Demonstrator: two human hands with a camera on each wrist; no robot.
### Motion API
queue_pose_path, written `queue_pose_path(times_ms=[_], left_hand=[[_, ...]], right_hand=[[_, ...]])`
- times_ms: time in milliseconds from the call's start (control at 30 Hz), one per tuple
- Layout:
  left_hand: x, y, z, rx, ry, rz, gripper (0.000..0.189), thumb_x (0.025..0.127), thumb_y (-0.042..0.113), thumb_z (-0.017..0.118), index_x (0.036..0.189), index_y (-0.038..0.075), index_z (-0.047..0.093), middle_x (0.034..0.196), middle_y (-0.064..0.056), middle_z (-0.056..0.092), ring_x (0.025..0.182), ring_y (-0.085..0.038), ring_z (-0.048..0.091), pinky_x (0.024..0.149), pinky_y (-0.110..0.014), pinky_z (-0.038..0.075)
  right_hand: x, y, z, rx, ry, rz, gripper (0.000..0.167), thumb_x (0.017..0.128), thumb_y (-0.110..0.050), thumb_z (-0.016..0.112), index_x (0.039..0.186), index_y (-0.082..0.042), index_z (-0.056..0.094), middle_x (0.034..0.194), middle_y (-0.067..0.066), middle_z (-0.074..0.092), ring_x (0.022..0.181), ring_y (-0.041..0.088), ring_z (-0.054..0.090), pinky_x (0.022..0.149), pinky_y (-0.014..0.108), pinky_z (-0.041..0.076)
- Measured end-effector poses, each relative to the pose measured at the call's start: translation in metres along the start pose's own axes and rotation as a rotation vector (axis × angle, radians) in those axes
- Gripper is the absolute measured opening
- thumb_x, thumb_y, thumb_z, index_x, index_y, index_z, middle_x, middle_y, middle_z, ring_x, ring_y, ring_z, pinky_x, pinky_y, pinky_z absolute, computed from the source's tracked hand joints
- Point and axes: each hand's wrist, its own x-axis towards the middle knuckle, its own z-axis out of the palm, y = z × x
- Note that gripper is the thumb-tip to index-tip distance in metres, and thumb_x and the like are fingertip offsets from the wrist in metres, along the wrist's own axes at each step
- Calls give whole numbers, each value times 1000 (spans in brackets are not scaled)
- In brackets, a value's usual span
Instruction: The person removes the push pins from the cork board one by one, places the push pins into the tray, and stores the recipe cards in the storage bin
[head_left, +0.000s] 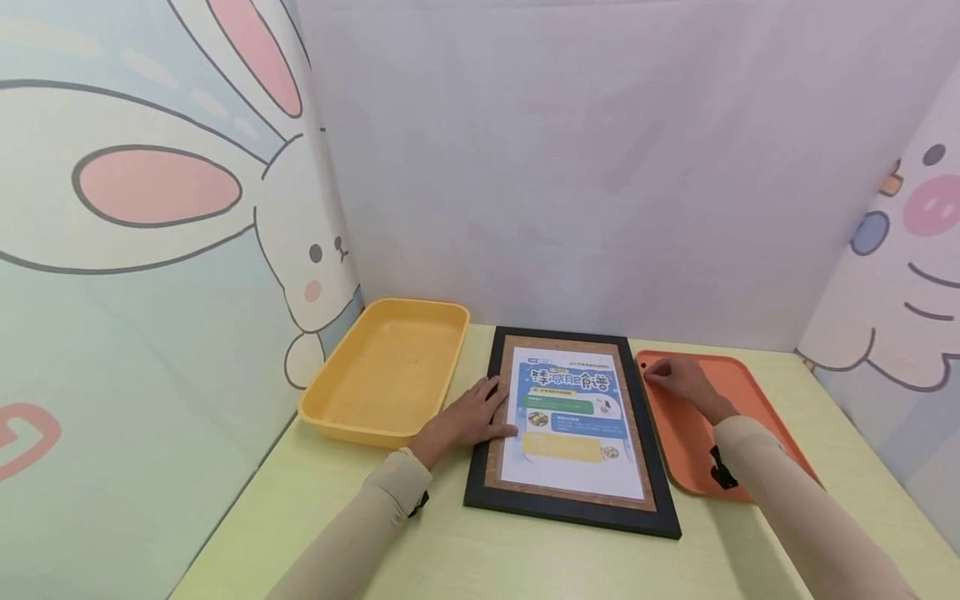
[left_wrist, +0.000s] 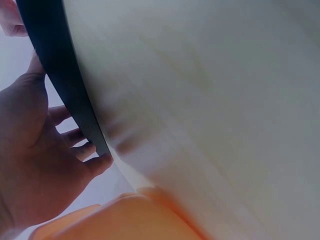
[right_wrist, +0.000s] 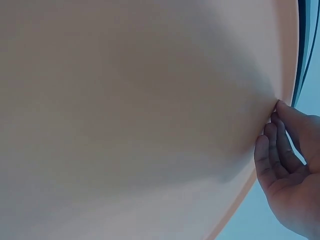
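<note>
A cork board (head_left: 491, 471) with a black frame (head_left: 570, 518) lies flat on the table, with a printed paper sheet (head_left: 573, 477) on its face. My left hand (head_left: 471, 414) rests on the board's left edge, fingers spread over the frame and thumb towards the sheet; in the left wrist view that hand (left_wrist: 37, 150) lies along the dark frame. Over the far left corner of an orange tray (head_left: 678, 450), my right hand (head_left: 682, 382) reaches down. Its thumb and bent fingers (right_wrist: 270, 150) meet the tray surface in the right wrist view. Anything tiny between those fingertips is hidden.
Left of the board stands a deep yellow tray (head_left: 382, 362). A small dark spot (head_left: 643, 365) shows at the orange tray's far left corner, beside my fingertips. The pale yellow table (head_left: 525, 567) is walled by cloth panels with cartoon animals.
</note>
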Motion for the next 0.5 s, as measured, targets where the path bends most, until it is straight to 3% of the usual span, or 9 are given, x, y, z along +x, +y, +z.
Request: queue_pose_path(times_ms=[500], left_hand=[[-1,2,-1,-25,-17,-23,90,97,71,54,164,14,34,172,-11,20,158,-34,18,124,-49,27]], right_hand=[[-7,-2,-3,17,6,-19,20,97,-8,73,109,8,76,106,26,74,95,41,69,86,55,58]])
